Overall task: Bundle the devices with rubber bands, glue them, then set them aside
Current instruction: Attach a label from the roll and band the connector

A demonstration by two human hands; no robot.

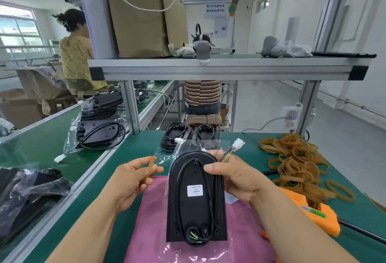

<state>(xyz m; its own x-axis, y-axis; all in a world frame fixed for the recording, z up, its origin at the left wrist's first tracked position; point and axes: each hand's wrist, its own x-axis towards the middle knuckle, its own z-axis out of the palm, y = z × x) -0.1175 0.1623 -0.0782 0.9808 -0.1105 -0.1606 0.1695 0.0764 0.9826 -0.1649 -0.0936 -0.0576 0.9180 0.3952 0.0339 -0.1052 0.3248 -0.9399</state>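
Head view: the right hand (236, 179) grips the black device (196, 200) by its right edge, thumb laid across the upper face and fingers curled behind. The device is held rounded end away over a pink sheet (154, 231) on the green table (355, 210). The left hand (133, 177) pinches one tan rubber band (150, 168) between thumb and fingertips, just left of the device and not touching it. To the right lie a pile of rubber bands (298, 162) and, nearer, an orange glue gun (319, 214), both apart from the hands.
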